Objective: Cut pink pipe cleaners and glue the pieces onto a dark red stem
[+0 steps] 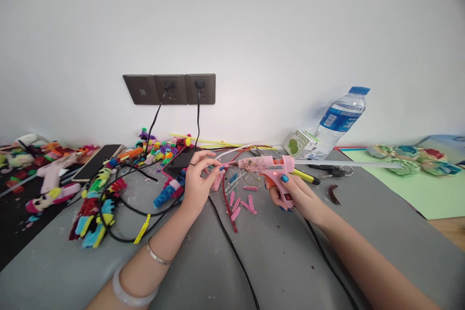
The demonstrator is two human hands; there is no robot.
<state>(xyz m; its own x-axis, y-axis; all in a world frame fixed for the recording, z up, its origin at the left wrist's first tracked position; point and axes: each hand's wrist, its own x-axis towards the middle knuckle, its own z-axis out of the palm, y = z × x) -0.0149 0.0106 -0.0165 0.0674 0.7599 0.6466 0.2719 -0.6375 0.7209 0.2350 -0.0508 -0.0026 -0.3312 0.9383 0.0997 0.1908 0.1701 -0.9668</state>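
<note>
Over the middle of the surface (276, 261), the right hand (295, 197) squeezes the handle of the light, hard glue gun (267, 164), away from its likely hot tip, where the left hand (198, 185) pinches a soft pink bit (217, 182).

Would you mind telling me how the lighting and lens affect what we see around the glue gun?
Head view: light is soft and even; the wide lens bows the table and tilts the water bottle; corners darken; the pink glue gun in the right hand and the pink piece pinched by the left hand are sharp, the gun's red lamp showing.
</note>
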